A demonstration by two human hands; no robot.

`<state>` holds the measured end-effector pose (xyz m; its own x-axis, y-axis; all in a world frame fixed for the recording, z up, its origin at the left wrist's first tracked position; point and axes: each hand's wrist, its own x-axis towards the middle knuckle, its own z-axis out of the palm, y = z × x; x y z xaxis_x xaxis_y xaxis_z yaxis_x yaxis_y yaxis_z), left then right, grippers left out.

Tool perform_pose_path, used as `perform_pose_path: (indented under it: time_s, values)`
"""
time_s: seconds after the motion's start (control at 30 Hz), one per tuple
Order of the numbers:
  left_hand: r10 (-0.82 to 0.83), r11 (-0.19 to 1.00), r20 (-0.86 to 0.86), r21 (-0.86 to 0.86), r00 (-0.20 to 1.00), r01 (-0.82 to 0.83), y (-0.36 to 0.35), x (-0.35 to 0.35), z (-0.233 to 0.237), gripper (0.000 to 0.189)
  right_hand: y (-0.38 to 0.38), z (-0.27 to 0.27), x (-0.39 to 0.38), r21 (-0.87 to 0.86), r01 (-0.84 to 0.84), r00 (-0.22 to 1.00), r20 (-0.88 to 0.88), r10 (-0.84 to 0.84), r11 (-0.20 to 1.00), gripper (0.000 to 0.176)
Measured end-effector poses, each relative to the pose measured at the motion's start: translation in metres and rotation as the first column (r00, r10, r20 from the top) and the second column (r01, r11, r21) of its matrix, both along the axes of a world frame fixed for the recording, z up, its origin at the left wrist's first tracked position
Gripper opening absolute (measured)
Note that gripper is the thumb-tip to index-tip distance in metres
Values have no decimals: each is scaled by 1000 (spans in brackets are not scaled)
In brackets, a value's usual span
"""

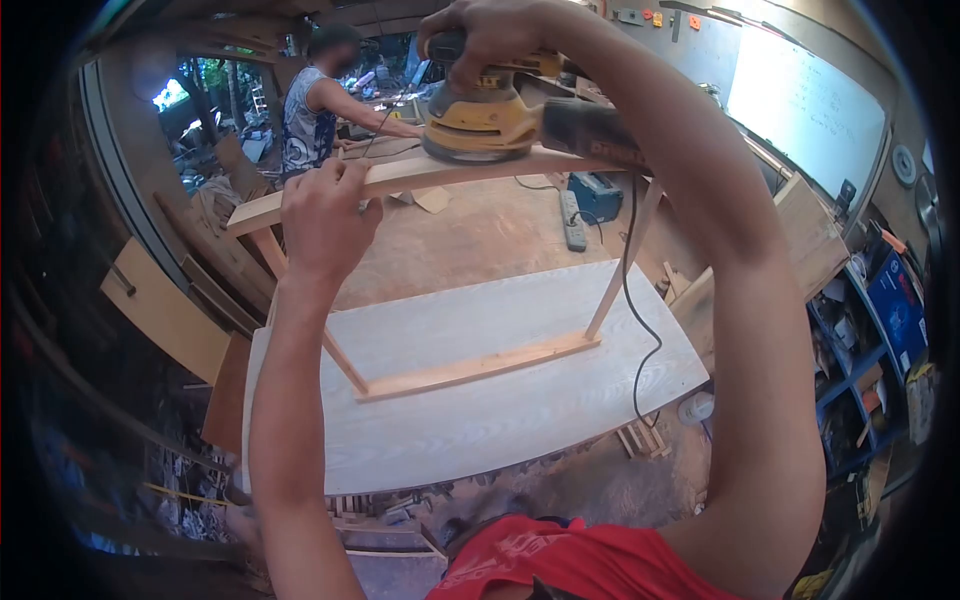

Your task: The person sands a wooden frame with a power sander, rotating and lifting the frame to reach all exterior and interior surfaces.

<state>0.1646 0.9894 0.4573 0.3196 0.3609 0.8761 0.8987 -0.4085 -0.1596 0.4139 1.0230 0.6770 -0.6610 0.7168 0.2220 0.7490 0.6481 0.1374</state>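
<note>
My right hand [490, 38] is wrapped over the top of a yellow and black orbital sander [480, 118]. The sander's round pad rests on the upper rail of a wooden frame [420, 172], and a dark dust canister sticks out to its right. My left hand [328, 212] grips the same rail near its left end, fingers over the top edge. The frame stands upright, its lower rail [480, 366] on a pale wooden board [480, 420]. A black cord [640, 318] hangs down from the sander past my right forearm.
Across the workbench [440, 245] another person [318, 105] reaches an arm towards the wood. A power strip [572, 222] and a blue box-shaped device [597, 197] lie on the bench. Blue shelving [850, 375] stands at right, below a whiteboard [805, 105]. A white container [696, 407] sits near the board's right corner.
</note>
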Motion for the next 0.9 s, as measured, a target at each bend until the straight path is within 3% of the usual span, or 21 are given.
perform_pose_path:
  time_s: [0.1,0.17,0.23,0.37,0.47,0.53,0.6,0.73,0.8,0.9]
  values:
    - [-6,1000,-10,-15,1000,5,-3,-1,0,44,-28,-3,13,-88,71,997,-2,-71,994,82]
    - [-8,1000,-5,-20,1000,8,-3,-2,1,44,2,-15,24,69,190,982,-12,-190,979,73]
    - [-10,1000,6,-18,1000,10,-4,-3,1,45,11,-11,42,58,137,991,-1,-137,989,75]
    - [-5,1000,-10,-20,1000,5,-4,-2,0,46,-9,-15,54,67,203,979,-17,-202,977,74]
    - [0,1000,-8,-27,1000,0,0,2,1,45,-17,-14,39,92,150,986,54,-156,984,69]
    - [-5,999,1,-40,1000,5,3,3,-1,45,-35,4,18,-92,89,994,72,-83,992,82]
    - [5,999,-5,-34,1000,-5,4,1,0,42,-21,1,6,-48,-8,999,41,10,999,86]
    - [4,1000,-24,-17,1000,-5,1,2,3,38,-46,10,10,-152,140,989,66,-132,978,95]
    - [-8,1000,-13,-18,1000,8,4,1,1,38,-33,18,18,-294,281,955,177,-237,914,102]
    - [-12,1000,-17,-3,1000,12,5,-1,1,37,-36,13,53,-152,327,944,98,-315,933,104]
